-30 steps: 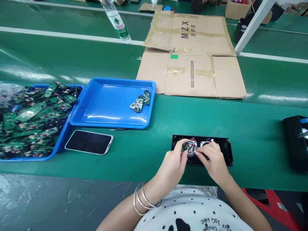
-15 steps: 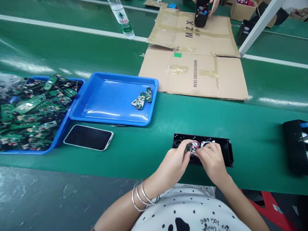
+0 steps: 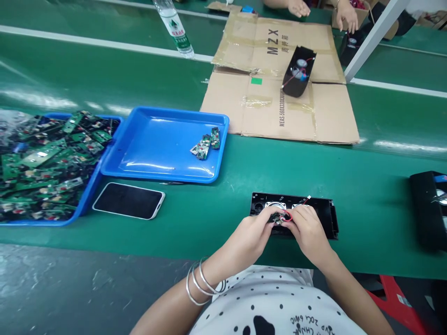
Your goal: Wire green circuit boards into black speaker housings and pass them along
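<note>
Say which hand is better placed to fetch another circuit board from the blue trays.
Probably the left hand: it is nearer the blue trays, while the right hand would have to reach past it. Both are close around a circuit board over the black panel.

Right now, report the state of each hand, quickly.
Left hand: grip closed on a small circuit board.
Right hand: fingers curled at the red wire; whether they pinch it cannot be told.

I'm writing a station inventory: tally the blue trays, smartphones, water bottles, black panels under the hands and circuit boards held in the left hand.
Blue trays: 2
Smartphone: 1
Water bottle: 1
Black panel: 1
Circuit board in left hand: 1
Total: 6
</note>
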`<state>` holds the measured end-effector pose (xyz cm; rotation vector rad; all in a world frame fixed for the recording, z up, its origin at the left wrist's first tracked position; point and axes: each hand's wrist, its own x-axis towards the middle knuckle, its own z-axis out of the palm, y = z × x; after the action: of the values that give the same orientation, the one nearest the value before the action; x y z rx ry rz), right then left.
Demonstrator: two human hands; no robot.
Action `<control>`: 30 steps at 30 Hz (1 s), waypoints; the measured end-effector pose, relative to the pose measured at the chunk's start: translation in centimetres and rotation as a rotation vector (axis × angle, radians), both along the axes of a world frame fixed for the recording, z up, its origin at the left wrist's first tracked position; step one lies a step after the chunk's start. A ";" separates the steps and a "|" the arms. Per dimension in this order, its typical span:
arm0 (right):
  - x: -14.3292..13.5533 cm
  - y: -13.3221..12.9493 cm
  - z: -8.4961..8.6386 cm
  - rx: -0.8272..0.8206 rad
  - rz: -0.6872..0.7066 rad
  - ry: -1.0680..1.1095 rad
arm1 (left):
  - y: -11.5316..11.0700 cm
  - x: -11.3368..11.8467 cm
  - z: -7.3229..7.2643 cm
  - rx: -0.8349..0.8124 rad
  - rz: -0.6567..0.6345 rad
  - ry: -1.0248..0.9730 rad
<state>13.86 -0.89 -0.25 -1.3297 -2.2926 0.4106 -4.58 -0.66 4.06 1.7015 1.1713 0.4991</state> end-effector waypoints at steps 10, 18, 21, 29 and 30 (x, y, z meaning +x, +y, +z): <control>1.5 -1.4 1.1 0.002 -0.402 0.148 | -0.7 0.9 -1.6 -0.159 0.266 -0.109; 1.9 0.0 0.3 -0.501 -0.507 0.421 | -0.6 1.2 -1.4 -0.284 0.300 -0.049; 2.2 -0.1 0.1 -0.714 -0.417 0.651 | -0.7 1.5 -1.5 -0.281 0.334 -0.014; 1.4 -1.3 0.1 -0.564 -0.323 0.455 | -1.3 1.9 -2.0 -0.205 0.368 0.066; 1.0 -1.4 0.0 -0.461 -0.268 0.406 | -1.3 1.9 -1.9 -0.203 0.356 0.081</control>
<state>14.82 -2.28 -0.25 -1.5654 -1.7160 1.0542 -2.72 -1.99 2.16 1.3565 1.5415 0.5098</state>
